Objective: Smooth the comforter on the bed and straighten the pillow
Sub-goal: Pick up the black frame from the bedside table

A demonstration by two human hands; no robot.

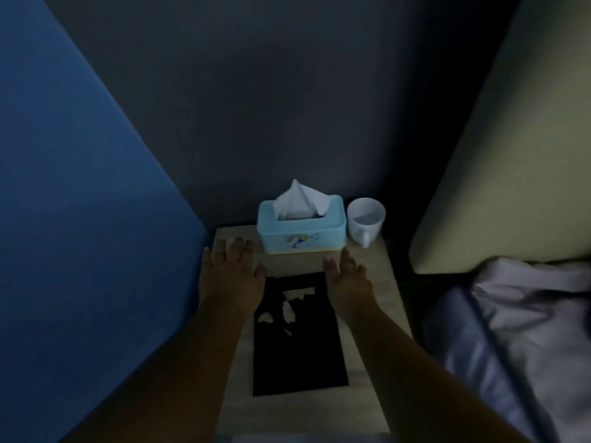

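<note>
Neither grip, left hand (232,273) or right hand (347,278), both spread flat and empty over the counter (388,302), is yet applied to the rumpled comforter (518,330) at right; no pillow can be made out.

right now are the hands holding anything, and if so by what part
Nothing is held. The left hand and right hand are both open and spread, palms down, over the nightstand near the tissue box.

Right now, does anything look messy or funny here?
Yes. The comforter at the right is rumpled in folds, not smooth. On the nightstand, the black sheet between both hands has ragged pale patches, as if torn or scraped. The tissue box and mug stand upright.
</note>
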